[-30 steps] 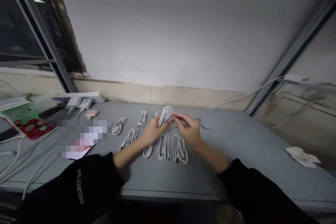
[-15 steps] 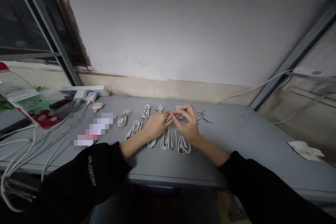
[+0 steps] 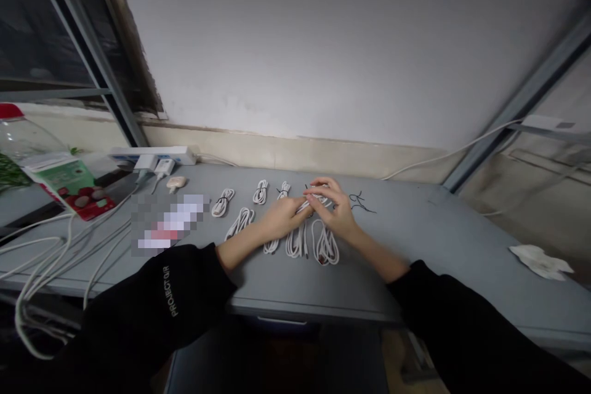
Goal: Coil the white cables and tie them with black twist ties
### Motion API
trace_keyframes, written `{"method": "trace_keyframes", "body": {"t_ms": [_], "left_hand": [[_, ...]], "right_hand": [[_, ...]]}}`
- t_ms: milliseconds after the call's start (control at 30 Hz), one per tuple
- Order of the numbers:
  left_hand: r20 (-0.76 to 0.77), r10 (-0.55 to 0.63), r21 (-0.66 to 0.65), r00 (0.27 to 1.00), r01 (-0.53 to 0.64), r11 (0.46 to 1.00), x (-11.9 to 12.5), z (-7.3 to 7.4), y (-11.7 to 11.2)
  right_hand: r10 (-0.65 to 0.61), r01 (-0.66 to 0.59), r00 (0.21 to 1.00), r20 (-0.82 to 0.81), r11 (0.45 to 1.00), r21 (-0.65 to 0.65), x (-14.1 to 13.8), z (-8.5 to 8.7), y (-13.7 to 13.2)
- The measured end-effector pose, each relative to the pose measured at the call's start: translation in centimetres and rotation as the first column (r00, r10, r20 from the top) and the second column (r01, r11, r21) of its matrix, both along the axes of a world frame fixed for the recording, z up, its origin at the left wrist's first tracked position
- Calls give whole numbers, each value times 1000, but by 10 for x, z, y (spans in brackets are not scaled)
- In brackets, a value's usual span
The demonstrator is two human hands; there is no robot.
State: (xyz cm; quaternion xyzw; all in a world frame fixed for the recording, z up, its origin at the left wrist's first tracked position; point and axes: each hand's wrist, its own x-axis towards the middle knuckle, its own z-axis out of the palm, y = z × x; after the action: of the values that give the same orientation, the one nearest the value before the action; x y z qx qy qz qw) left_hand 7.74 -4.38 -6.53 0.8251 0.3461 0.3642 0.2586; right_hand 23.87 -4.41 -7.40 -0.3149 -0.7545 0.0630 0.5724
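Observation:
A coiled white cable (image 3: 319,202) is between my hands, just above the table and partly hidden by fingers. My left hand (image 3: 284,217) is closed around its left end. The fingertips of my right hand (image 3: 340,212) are pinched together there, at a thin black tie (image 3: 306,187) that is mostly covered. Behind and left of the hands lie tied white cable bundles (image 3: 223,203) in a row. Nearer me are several looser cable coils (image 3: 325,244), one partly under my left wrist. Loose black ties (image 3: 357,201) lie right of my right hand.
A white power strip (image 3: 152,154) with plugged-in chargers stands back left, beside a green-and-red carton (image 3: 76,188) and a clear bottle (image 3: 32,135). Long white cables (image 3: 41,265) trail over the left edge. A crumpled tissue (image 3: 540,261) lies far right on the grey table (image 3: 429,240).
My right fingers have shifted slightly over the cable, and the tie end now points up behind the fingertips. The whole view has moved a little. Both hands stay together at the cable.

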Motion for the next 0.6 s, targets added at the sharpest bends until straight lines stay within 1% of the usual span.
{"method": "trace_keyframes", "body": {"t_ms": [67, 133, 233, 300, 367, 467, 533, 600], "left_hand": [[-12, -23, -43, 1000, 22, 999, 0, 1, 0], [1, -53, -73, 999, 53, 996, 0, 3, -1], [94, -100, -118, 991, 111, 987, 0, 8, -2], [178, -104, -210, 979, 141, 968, 1, 9, -1], [272, -84, -355, 959, 181, 917, 2, 8, 0], [411, -49, -543, 910, 287, 789, 3, 5, 4], [483, -13, -610, 876, 347, 712, 3, 5, 5], [541, 40, -652, 840, 389, 651, 3, 7, 5]], "right_hand": [[49, -48, 998, 26, 998, -32, 4, 2, 2], [110, -108, 992, 60, 994, -34, 7, 4, 3], [173, -170, 980, 98, 985, -37, 9, 7, 3], [170, -166, 981, 90, 985, -49, 9, 8, 2], [157, -153, 985, 69, 987, -56, 9, 9, 1], [173, -167, 984, 50, 981, -102, 9, 9, 0], [200, -193, 980, 22, 964, -181, 8, 8, 0], [200, -197, 980, -17, 948, -250, 7, 7, -1]]}}
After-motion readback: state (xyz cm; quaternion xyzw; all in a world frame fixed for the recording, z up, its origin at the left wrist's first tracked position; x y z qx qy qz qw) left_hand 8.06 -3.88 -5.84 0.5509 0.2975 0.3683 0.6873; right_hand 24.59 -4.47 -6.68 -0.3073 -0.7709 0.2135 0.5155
